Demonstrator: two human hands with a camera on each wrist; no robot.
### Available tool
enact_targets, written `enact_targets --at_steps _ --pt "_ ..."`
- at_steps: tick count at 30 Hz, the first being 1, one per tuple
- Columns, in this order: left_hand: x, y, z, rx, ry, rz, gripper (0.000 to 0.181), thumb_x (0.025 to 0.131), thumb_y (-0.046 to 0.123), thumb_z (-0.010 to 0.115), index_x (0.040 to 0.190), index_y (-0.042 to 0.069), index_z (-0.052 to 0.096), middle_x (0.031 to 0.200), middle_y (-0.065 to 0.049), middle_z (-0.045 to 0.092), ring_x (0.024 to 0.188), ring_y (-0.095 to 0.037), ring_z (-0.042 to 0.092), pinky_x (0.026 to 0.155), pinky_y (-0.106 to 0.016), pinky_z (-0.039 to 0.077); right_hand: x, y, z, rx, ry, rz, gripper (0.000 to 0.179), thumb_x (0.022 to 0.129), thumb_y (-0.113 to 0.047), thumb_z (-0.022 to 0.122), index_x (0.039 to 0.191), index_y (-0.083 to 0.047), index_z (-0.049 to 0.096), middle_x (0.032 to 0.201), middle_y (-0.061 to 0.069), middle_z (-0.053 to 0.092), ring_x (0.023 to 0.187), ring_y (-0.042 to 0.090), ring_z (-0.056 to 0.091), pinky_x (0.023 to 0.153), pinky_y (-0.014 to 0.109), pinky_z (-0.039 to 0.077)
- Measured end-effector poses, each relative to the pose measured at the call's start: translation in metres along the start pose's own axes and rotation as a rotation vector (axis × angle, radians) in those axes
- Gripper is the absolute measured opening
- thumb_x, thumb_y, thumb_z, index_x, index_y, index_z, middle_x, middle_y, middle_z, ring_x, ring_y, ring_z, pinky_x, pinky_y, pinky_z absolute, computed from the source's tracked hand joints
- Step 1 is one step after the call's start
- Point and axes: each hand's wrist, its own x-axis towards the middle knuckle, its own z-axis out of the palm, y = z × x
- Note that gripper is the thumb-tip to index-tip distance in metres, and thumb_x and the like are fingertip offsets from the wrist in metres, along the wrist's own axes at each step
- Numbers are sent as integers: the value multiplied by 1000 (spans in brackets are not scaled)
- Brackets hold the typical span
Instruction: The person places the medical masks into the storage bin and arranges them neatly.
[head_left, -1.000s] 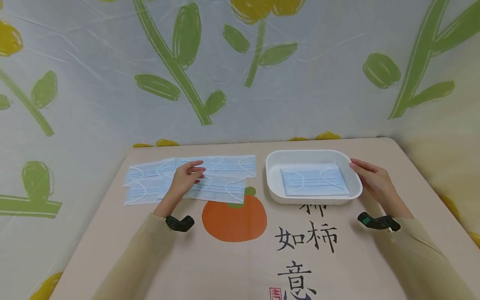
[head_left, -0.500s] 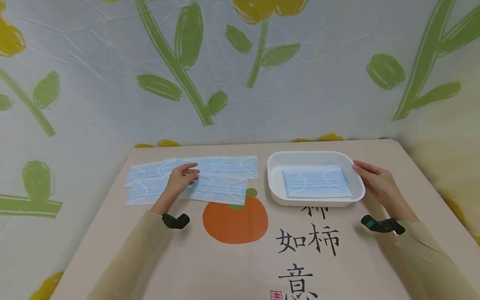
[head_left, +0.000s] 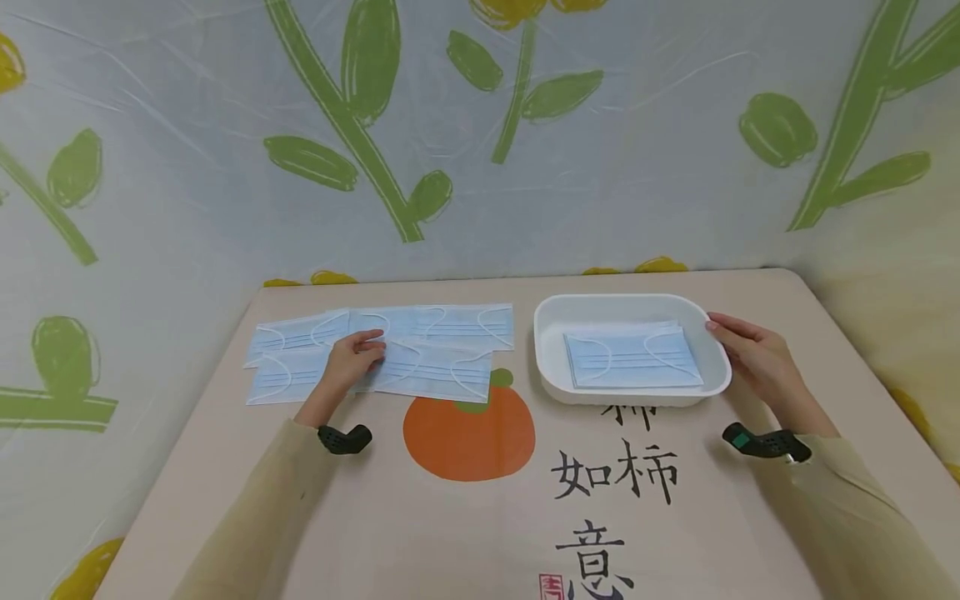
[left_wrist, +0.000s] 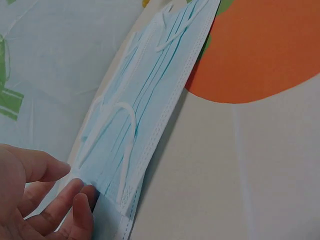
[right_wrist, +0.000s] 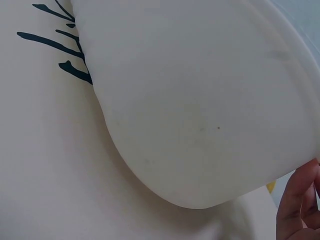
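Note:
Several light blue face masks (head_left: 442,375) with white ear loops lie overlapping in two rows at the table's left. My left hand (head_left: 348,362) is over the middle of them, fingers loosely bent. In the left wrist view its fingertips (left_wrist: 75,187) are at the near end of one mask (left_wrist: 145,110); whether they touch it is unclear. To the right stands a white plastic basin (head_left: 551,379) with a small pile of face masks (head_left: 633,358) flat inside. My right hand (head_left: 761,362) grips its right rim; the right wrist view shows mostly the basin's outer wall (right_wrist: 200,110).
The table (head_left: 450,533) bears a printed orange persimmon (head_left: 468,442) and black characters (head_left: 615,475). Behind it and at the sides hangs a pale curtain (head_left: 652,200) with green leaves and yellow flowers. Each wrist carries a dark band.
My left hand has shifted a little to the left and lower over the masks. My right hand stays on the basin's rim, and the basin has hardly moved.

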Motion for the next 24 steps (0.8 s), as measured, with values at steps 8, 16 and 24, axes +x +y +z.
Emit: enact_targets --at_steps 8,16,24 --pt "4 -8 1 19 -14 -30 42 96 15 57 136 4 52 125 -21 62 92 -13 63 72 -15 51 0 0 1 -5 4 3 17 87 -33 70 103 -33 67 90 -28 64 80 -7 59 66 10 51" --pt "2 -10 2 53 10 -31 43 93 19 61 134 6 55 120 -18 65 87 -14 62 75 -17 50 1 0 2 10 -1 -1 14 87 -33 70 100 -34 67 89 -27 65 80 -6 59 66 11 52" --pt "1 -9 12 124 37 -1 49 88 26 68 132 7 57 117 -17 64 109 -29 61 98 -40 48 3 2 -1 -3 3 2 20 84 -36 72 103 -34 66 90 -28 64 80 -7 59 66 10 52"
